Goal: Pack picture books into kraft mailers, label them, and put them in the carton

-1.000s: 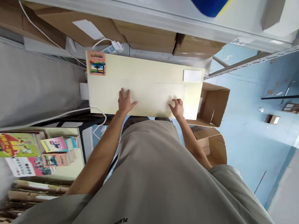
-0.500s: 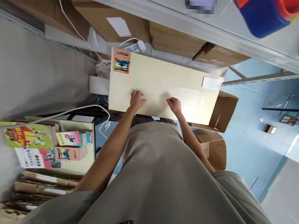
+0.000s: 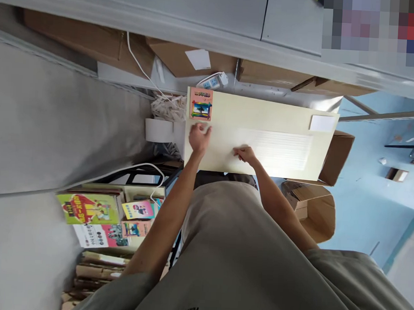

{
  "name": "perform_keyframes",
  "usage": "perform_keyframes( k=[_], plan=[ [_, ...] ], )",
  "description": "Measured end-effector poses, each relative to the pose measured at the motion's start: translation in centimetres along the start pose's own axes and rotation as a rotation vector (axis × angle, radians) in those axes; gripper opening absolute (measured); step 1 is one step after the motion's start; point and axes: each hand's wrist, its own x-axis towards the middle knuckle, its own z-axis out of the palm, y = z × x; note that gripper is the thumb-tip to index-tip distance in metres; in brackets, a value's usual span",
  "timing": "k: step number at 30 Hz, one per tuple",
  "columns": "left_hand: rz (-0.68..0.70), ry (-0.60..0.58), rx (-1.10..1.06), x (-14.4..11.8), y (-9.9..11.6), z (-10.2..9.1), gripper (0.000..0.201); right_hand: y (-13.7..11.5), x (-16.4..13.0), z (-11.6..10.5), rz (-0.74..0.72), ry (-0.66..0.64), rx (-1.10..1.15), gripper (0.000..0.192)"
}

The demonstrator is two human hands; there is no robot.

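A pale cream tabletop (image 3: 264, 116) stretches out in front of my body. On its far left corner lies a salmon-coloured book (image 3: 201, 113) with a tree picture in a rainbow frame on the cover. Just below that book is my left hand (image 3: 198, 138), thumb apart from the loosely bent fingers, with nothing in it. My right hand (image 3: 245, 154) is over the middle of the table near its front edge, the fingers curled in and no object showing in them. A white rectangular pad or card stack (image 3: 322, 123) rests at the far right corner.
A white power strip (image 3: 211, 82) and cardboard boxes (image 3: 273, 73) are behind the table. To the left are a white roll (image 3: 159, 131), a white cable (image 3: 123, 169) and a stand with several books (image 3: 93, 209). Open cartons (image 3: 317, 211) stand at the right.
My left hand has moved up the table to just below the salmon-coloured book. My right hand stays near the table's middle, fingers still curled. The camera view has shifted left.
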Motion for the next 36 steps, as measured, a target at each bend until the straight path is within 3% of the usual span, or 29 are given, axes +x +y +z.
perform_keyframes(
  k=[1,3,9,12,15,20,24,29,32,34,36],
  plan=[
    [-0.024,0.094,0.023,1.4,0.1,-0.8,0.029,0.0,0.0,0.1,0.002,0.004,0.009,0.054],
    [-0.061,0.163,0.053,4.1,0.6,-2.0,0.04,-0.1,0.0,0.2,0.014,0.005,0.02,0.054],
    [-0.144,0.044,0.16,8.4,2.4,-3.9,0.038,-0.6,-0.2,-0.1,0.062,-0.009,0.052,0.049],
    [-0.132,-0.009,0.216,9.3,2.7,-4.8,0.026,-0.7,0.0,-0.2,0.09,-0.037,0.055,0.045],
    [-0.109,0.012,0.232,9.6,2.9,-5.6,0.02,-0.4,0.3,-0.1,0.097,-0.033,0.047,0.042],
    [-0.068,0.041,0.071,7.9,4.4,-5.1,0.023,0.4,1.1,0.1,0.054,-0.053,0.045,0.043],
    [-0.065,-0.118,-0.317,3.4,6.7,-2.0,0.027,0.3,1.9,0.5,0.053,-0.09,0.074,0.042],
    [-0.127,-0.447,-0.777,-5.0,8.6,4.8,0.04,0.3,1.6,-0.7,0.067,-0.216,0.338,0.043],
    [-0.18,-0.541,-0.822,-9.5,9.4,9.5,0.047,2.5,-0.1,-5.2,0.035,-0.139,0.653,0.038],
    [-0.201,-0.586,-0.75,-11.9,10.1,12.6,0.046,5.1,-1.9,-10.1,-0.013,-0.029,0.762,0.043],
    [-0.203,-0.614,-0.628,-13.8,11.1,15.8,0.045,8.0,-3.7,-15.3,-0.045,-0.013,0.733,0.058]
  ],
)
